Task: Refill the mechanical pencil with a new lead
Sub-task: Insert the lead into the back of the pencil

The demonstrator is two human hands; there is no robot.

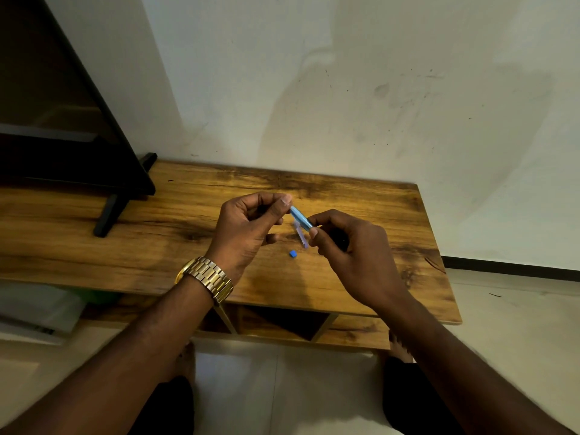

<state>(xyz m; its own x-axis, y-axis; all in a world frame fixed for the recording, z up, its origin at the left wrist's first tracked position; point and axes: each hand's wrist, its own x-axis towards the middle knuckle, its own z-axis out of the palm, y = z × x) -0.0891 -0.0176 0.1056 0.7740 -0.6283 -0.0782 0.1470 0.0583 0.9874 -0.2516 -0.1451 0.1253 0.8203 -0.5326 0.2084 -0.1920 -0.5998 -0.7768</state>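
A blue mechanical pencil (pixel 300 217) is held slanted above the wooden table (pixel 194 255), between both hands. My right hand (pixel 351 249) grips its lower, dark end. My left hand (pixel 248 229), with a gold watch on the wrist, pinches thumb and forefinger at the pencil's upper end. Any lead between those fingertips is too thin to see. A small blue cap (pixel 292 253) lies on the table just below the pencil. A clear, thin lead case (pixel 300 238) lies behind the pencil, partly hidden by my right fingers.
A black screen (pixel 62 120) on a black stand (pixel 108 215) occupies the table's left end. A white wall rises behind the table. The table's right edge (pixel 439 255) drops to a pale tiled floor. Open shelf compartments (pixel 282 324) lie under the tabletop, near my knees.
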